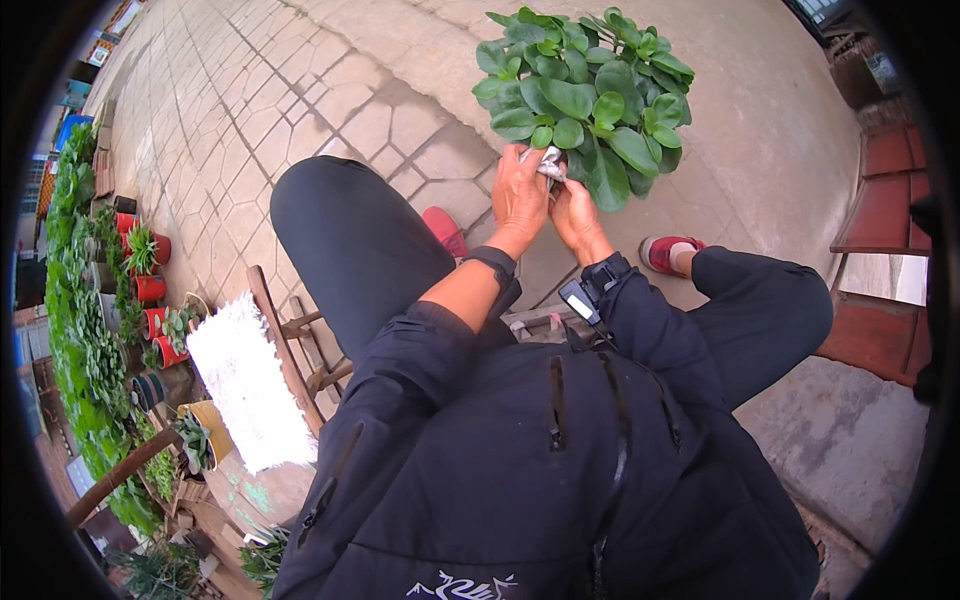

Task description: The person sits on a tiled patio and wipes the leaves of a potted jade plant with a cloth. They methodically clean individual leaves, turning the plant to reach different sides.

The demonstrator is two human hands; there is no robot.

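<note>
A bushy potted-looking plant [585,101] with broad, rounded green leaves stands in front of me. Its leaves hide whatever holds it. At the near lower edge of the foliage, a crumpled white cloth [551,163] is bunched between my two hands. My left hand [519,193] grips the cloth from the left, its fingers curled against the leaves. From the right, my right hand [577,219] pinches the lower end of the cloth with the thumb. The fingers of that hand are partly hidden under a large hanging leaf.
A wooden chair [274,337] with a white shaggy cover [247,382] stands at my left. Beyond it are several red flowerpots [150,287] and a long row of greenery [71,322]. Reddish-brown slabs [885,214] lie at the right. Stone paving [240,120] stretches ahead on the left.
</note>
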